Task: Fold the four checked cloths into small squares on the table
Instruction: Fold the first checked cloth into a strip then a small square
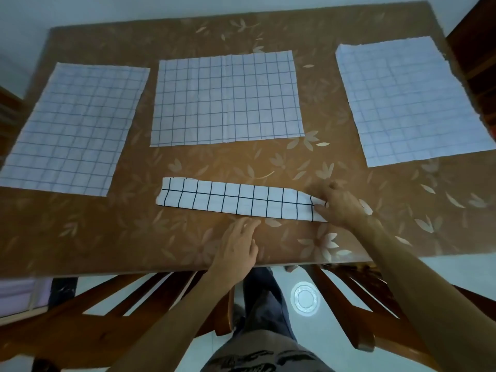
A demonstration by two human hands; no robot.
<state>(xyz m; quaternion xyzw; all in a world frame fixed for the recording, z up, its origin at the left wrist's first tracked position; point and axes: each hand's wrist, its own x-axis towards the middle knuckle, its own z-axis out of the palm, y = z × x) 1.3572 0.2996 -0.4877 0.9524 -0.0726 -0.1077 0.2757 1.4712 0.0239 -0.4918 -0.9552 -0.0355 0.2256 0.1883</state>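
A brown bench [107, 237] with a pale leaf pattern is filling most of the view, and all four checked cloths are lying on it. Two wooden chairs [107, 318] are standing tucked under its near edge, with the person's legs showing between them.

Three cloths are lying open and flat across the far half. The middle cloth [226, 99] is sitting square to the near edge. The left cloth [72, 130] is lying slanted near the left edge. The right cloth [413, 100] is lying slanted near the right edge. All three are lying well apart from one another.

The folded strip [236, 201], the fourth cloth, is lying nearer the person, just in front of the middle cloth. It is stretching left to right as a long narrow band with bold black lines.

The right hand [341, 205] is holding the strip's right end. Its fingers [320, 208] are curling round that end and pinching it, with the cloth's corner showing beside them.

The left hand [239, 245] is resting flat on the bench just beside the strip's near edge, around its middle. Its fingers [251, 222] are lying straight and close together, with their tips reaching up to the cloth's edge.
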